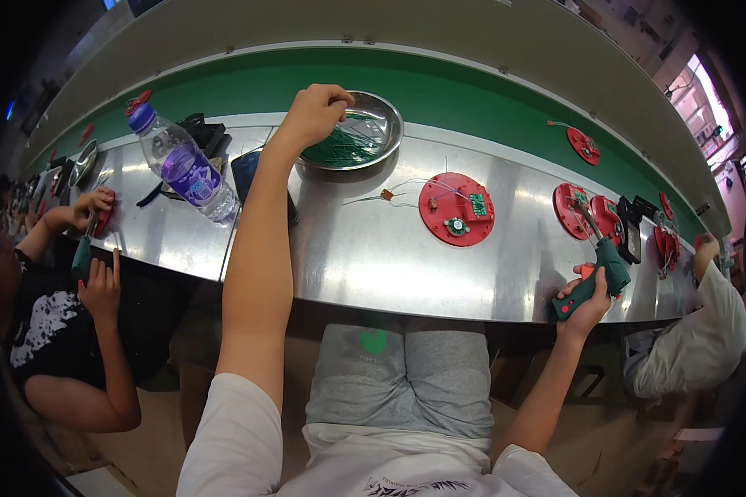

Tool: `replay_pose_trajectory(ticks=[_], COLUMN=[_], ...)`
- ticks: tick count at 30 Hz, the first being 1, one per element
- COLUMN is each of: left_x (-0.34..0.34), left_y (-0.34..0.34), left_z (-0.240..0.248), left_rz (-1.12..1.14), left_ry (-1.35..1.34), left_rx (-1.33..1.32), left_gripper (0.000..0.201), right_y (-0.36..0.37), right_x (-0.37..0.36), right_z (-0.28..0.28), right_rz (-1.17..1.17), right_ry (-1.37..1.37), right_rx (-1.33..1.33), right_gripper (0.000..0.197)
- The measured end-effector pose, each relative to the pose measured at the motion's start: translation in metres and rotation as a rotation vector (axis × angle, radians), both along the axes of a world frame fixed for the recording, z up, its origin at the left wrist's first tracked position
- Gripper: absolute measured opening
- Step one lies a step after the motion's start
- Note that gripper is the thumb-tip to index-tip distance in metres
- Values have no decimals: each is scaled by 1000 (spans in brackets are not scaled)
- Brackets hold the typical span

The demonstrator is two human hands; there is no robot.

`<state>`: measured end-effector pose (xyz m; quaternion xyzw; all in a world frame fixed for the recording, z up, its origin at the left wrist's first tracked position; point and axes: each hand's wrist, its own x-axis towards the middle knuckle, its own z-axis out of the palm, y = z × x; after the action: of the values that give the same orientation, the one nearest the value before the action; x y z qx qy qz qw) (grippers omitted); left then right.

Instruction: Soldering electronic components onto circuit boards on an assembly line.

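My left hand [316, 114] is over a round steel bowl [389, 124] at the back of the bench. Its fingers are curled together above a heap of thin green wires [344, 147], and whatever they pinch is too small to make out. My right hand [587, 313] grips a green soldering gun [611, 269] with an orange trigger, near the bench's front edge on the right. The gun's metal tip points up and left toward red discs [574, 209] carrying small parts. Between my hands lies a red disc [433, 225] with a green circuit board [477, 205], a small round part [455, 225] and loose leads.
Left of my arm stand a water bottle [192, 176] and a dark phone-like slab [244, 170]. A small orange part with wires [386, 195] lies beside the middle disc. A black stand [630, 230] is at the right. Co-workers sit on both sides; the left one [83, 331] holds a green tool.
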<state>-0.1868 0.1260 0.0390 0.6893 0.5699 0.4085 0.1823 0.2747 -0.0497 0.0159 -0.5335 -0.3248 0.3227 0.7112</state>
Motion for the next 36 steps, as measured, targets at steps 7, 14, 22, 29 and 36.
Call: replay_pose_trajectory(ticks=[7,14,22,29,36], left_x=[0,105,174,178,181], left_y=[0,-70,-104,-99,-93], left_z=[6,21,-33,-43,-47], left_rz=[-26,-248,-305,-244,-222], left_ry=[21,-24,357,372,288], left_rx=[117,329,492,483,533], left_gripper=[22,13,5,5,15], right_y=[3,-7,-12,-2,3], right_x=[10,7,10,-3,-5], right_z=[-8,-10,-16,-5,0], right_rz=[123,346,738,752,724], right_ry=[-26,-145,-234,-198,-293], right_rx=[87,220,232,145,60], right_gripper=[35,37,38,30,16])
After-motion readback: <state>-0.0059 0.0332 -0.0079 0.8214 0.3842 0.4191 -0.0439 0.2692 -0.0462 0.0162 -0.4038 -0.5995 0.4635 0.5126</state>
